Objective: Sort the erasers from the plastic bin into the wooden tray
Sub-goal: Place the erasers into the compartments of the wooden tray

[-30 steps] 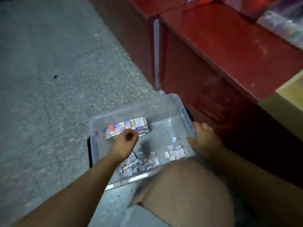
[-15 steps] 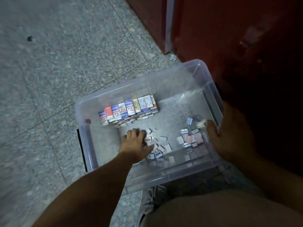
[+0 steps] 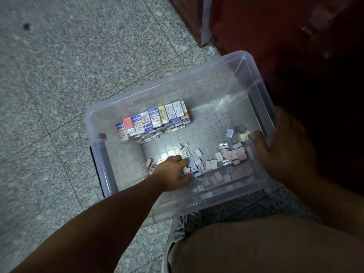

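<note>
A person's left hand [image 3: 173,173] digs into loose erasers [image 3: 234,154] in the plastic bin [image 3: 167,83] on the floor [image 3: 59,75], fingers curled, hold unclear. The right hand [image 3: 285,146] grips the rim. A hasty handful could spill; the wooden tray is out of view.

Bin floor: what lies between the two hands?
Loose erasers, pink and grey, scattered between the left hand and right hand; head view shows it.

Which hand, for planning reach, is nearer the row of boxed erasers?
Left. The left hand sits just short of the boxed erasers; the right hand grips the plastic bin's rim, farther off.
</note>
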Tool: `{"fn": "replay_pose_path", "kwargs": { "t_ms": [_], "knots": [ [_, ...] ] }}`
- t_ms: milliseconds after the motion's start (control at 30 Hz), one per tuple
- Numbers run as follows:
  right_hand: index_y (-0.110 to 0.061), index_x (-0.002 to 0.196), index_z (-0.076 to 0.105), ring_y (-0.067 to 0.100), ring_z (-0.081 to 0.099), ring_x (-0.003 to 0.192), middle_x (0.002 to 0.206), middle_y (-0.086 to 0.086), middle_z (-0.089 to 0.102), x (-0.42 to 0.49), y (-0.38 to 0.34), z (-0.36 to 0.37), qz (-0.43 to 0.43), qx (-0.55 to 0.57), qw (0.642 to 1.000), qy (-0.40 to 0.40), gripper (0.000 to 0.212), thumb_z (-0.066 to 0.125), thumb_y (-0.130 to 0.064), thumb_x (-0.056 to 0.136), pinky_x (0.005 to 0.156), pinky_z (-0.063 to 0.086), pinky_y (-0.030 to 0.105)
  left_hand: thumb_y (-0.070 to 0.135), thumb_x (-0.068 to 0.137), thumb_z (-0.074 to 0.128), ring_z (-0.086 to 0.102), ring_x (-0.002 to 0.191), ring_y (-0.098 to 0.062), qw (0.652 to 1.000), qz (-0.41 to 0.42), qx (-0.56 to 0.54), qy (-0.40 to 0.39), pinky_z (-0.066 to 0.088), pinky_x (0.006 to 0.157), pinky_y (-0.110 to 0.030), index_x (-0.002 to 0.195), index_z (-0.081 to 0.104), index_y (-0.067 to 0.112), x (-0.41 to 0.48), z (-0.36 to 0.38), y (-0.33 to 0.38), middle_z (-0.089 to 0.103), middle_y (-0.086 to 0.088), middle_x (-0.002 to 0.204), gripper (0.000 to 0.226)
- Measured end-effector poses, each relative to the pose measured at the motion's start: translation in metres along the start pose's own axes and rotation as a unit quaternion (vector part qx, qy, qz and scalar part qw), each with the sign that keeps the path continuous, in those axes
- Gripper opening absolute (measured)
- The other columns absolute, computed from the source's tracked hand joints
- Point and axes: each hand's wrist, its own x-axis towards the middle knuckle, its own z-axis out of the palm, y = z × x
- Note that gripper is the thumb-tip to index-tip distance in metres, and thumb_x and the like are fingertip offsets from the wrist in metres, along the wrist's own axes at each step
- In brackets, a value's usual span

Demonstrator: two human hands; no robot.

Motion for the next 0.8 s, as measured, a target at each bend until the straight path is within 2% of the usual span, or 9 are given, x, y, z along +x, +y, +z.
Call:
{"fn": "replay_pose_path", "kwargs": {
  "t_ms": [100,233,400,500,600,700,800],
  "knots": [
    [-0.007,0.149,0.034,0.043,0.047,0.129,0.142,0.024,0.049,0.0,0.001,0.0,-0.004,-0.001,1.0,0.003,0.068,0.064,-0.031,0.093,0.102,0.043,0.05,0.071,0.083,0.037,0.059,0.101,-0.027,0.999,-0.008,-0.045,0.015,0.052,0.084,-0.037,0.12,0.056,0.024,-0.001,0.004,0.002,0.056,-0.003,0.107,0.063],
    [-0.006,0.149,0.035,0.043,0.046,0.13,0.143,0.024,0.048,0.001,0.002,0.0,-0.011,0.001,1.0,0.006,0.067,0.063,-0.03,0.093,0.103,0.042,0.05,0.064,0.087,0.05,0.062,0.092,-0.023,0.996,-0.032,-0.083,0.012,0.053,0.08,-0.037,0.099,0.049,0.03,0.001,0.008,0.002,0.055,0.001,0.103,0.036],
    [-0.005,0.147,0.036,0.044,0.047,0.128,0.141,0.025,0.049,0.0,0.001,0.001,-0.016,0.001,1.0,0.017,0.066,0.064,-0.029,0.092,0.1,0.043,0.05,0.051,0.093,0.058,0.06,0.084,-0.018,0.989,-0.034,-0.14,-0.01,0.053,0.083,-0.037,0.111,0.049,0.028,0.0,0.012,0.004,0.055,0.004,0.102,0.03],
    [-0.006,0.147,0.036,0.044,0.047,0.127,0.14,0.024,0.049,0.0,0.002,0.002,-0.018,-0.002,1.0,0.018,0.066,0.065,-0.029,0.092,0.1,0.043,0.051,0.054,0.091,0.062,0.059,0.082,-0.014,0.982,-0.059,-0.18,-0.007,0.052,0.082,-0.033,0.099,0.052,0.033,0.003,0.012,0.008,0.058,0.007,0.096,0.024],
    [-0.007,0.147,0.036,0.044,0.047,0.127,0.14,0.024,0.05,0.0,0.002,0.002,-0.014,0.002,1.0,0.021,0.066,0.064,-0.03,0.092,0.1,0.043,0.051,0.05,0.089,0.065,0.062,0.086,-0.017,0.985,-0.084,-0.153,0.01,0.046,0.073,-0.029,0.09,0.055,0.029,0.005,0.012,0.011,0.064,0.003,0.096,0.024],
    [-0.005,0.147,0.037,0.044,0.048,0.127,0.14,0.025,0.05,0.0,0.002,0.002,-0.016,0.005,1.0,0.023,0.066,0.064,-0.028,0.092,0.1,0.043,0.05,0.053,0.09,0.061,0.061,0.087,-0.02,0.992,-0.057,-0.112,0.03,0.045,0.072,-0.03,0.089,0.052,0.028,0.004,0.011,0.01,0.063,0.003,0.096,0.026],
    [-0.005,0.147,0.036,0.045,0.049,0.125,0.138,0.026,0.05,0.0,0.002,0.002,-0.022,0.001,0.999,0.025,0.065,0.065,-0.027,0.092,0.098,0.045,0.05,0.051,0.089,0.058,0.059,0.085,-0.018,0.991,-0.041,-0.12,0.029,0.047,0.074,-0.031,0.088,0.05,0.029,0.002,0.011,0.01,0.06,0.006,0.095,0.024]
  ]
}}
